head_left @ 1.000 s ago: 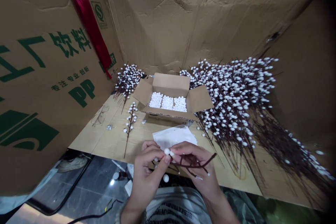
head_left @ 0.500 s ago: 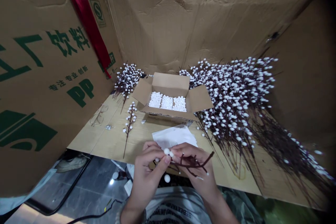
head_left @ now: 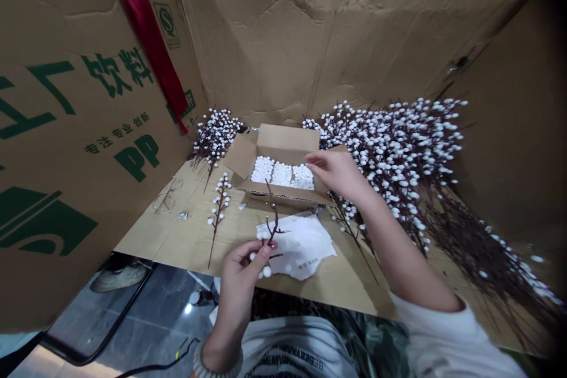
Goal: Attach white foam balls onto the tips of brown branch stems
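Note:
My left hand (head_left: 241,266) pinches a dark brown twig (head_left: 272,224) near its lower end; the twig stands upright and a few white foam balls (head_left: 266,271) sit on it by my fingers. My right hand (head_left: 339,172) is stretched out over the right side of a small open cardboard box (head_left: 287,142), fingers curled down toward the white foam balls (head_left: 283,173) inside; whether it holds one is hidden. A white paper sheet (head_left: 305,242) lies on the table between my hands.
A big heap of finished white-berry branches (head_left: 398,153) fills the table's right side. A smaller bunch (head_left: 215,133) lies at the back left, with a single finished branch (head_left: 219,207) and a wire loop (head_left: 167,195) nearby. Cardboard walls enclose the cardboard tabletop (head_left: 186,236).
My right hand let go of the twig and reached forward to the box of foam balls. My left hand kept the twig and turned it upright.

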The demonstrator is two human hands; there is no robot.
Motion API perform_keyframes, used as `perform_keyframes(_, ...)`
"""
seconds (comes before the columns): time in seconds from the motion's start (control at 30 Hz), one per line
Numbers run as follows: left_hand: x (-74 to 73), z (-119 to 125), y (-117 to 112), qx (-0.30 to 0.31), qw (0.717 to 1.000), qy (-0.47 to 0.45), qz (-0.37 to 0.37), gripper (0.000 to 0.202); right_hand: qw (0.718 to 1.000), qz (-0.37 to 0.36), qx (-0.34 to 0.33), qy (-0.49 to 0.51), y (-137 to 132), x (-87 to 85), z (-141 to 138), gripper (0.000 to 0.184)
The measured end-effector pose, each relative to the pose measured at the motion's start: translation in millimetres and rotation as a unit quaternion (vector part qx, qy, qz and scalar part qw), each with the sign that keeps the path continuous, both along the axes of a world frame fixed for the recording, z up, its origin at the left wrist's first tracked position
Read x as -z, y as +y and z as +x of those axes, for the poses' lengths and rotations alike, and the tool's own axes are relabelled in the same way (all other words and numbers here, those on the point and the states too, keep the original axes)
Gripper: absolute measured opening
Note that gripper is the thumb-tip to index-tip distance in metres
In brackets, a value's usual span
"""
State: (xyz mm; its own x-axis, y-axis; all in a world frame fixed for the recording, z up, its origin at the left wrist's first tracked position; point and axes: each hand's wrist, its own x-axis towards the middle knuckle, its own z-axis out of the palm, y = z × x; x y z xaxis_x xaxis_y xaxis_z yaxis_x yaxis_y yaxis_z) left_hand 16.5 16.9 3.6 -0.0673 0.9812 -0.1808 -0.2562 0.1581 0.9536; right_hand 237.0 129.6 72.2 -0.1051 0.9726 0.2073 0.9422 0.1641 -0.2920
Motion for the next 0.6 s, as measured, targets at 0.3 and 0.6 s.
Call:
perform_keyframes(0.3, -4.8, 8.8, 0.7, -0.061, 0.988, -0.13, -0.054, 0.024, 0.96, -0.199, -0.075, -0.181, 59.4, 39.5, -13.8, 0.023)
perform_keyframes(0.6, -13.7, 7.5, -1.1, -0.067, 0.991, -0.12, -0.003, 0.019, 0.98, -0.12, -0.037, -0.153, 50.9, 29.5, -8.9, 0.017)
